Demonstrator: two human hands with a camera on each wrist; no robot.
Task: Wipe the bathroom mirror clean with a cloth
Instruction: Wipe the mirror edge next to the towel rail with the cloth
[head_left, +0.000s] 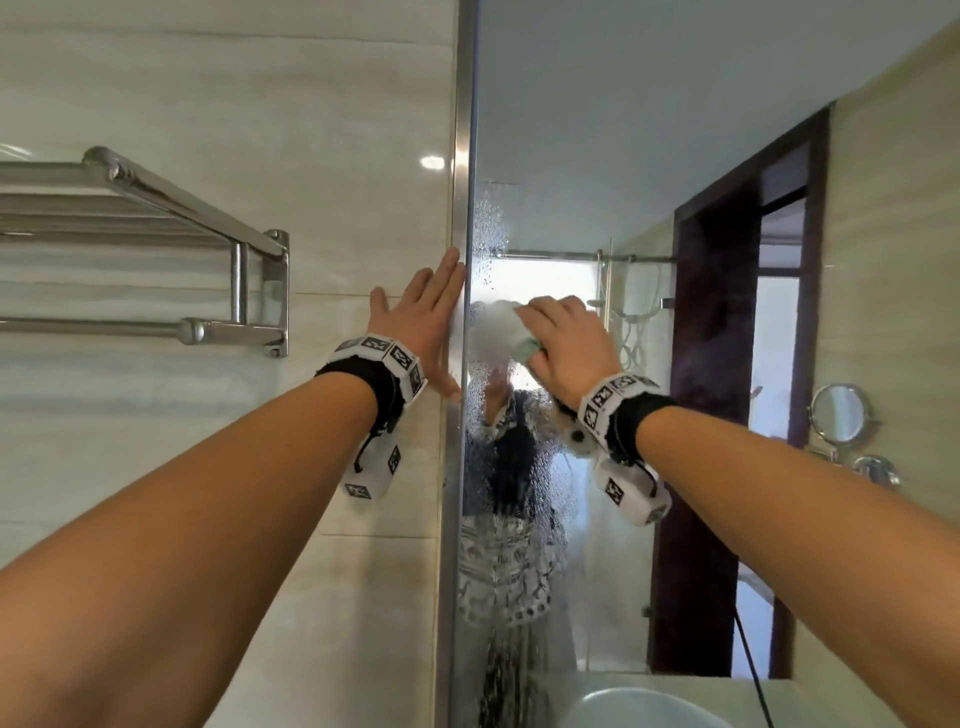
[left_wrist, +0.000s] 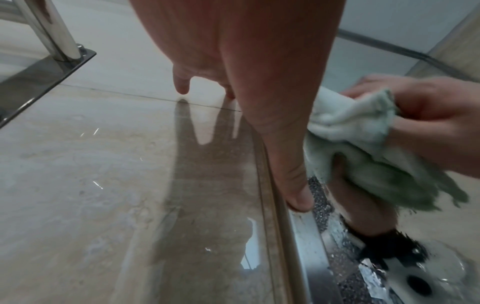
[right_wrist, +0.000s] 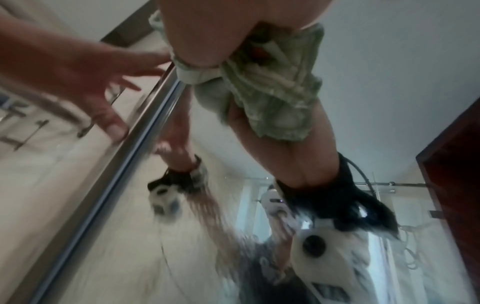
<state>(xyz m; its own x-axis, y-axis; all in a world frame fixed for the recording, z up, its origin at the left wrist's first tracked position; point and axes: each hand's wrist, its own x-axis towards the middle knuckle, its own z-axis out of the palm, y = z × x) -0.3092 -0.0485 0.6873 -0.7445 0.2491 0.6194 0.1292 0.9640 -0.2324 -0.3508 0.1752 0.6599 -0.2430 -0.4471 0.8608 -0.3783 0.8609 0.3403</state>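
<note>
The mirror (head_left: 649, 156) fills the right half of the head view, with a metal frame strip (head_left: 464, 156) along its left edge. Water droplets (head_left: 488, 228) speckle the glass near that edge. My right hand (head_left: 563, 338) grips a bunched pale green cloth (head_left: 524, 349) and presses it against the glass just right of the frame. In the left wrist view the cloth (left_wrist: 363, 135) shows crumpled in the right hand (left_wrist: 428, 115). My left hand (head_left: 423, 317) lies flat, fingers straight, on the tiled wall (head_left: 260, 78), its edge touching the frame. The right wrist view shows the cloth (right_wrist: 270, 86) and the left hand (right_wrist: 85, 82).
A chrome towel rack (head_left: 156, 244) projects from the wall at left. A white basin (head_left: 639, 706) sits below the mirror at the bottom. A black cable (head_left: 750, 670) hangs near the basin. A small round shaving mirror (head_left: 837, 414) shows at the right.
</note>
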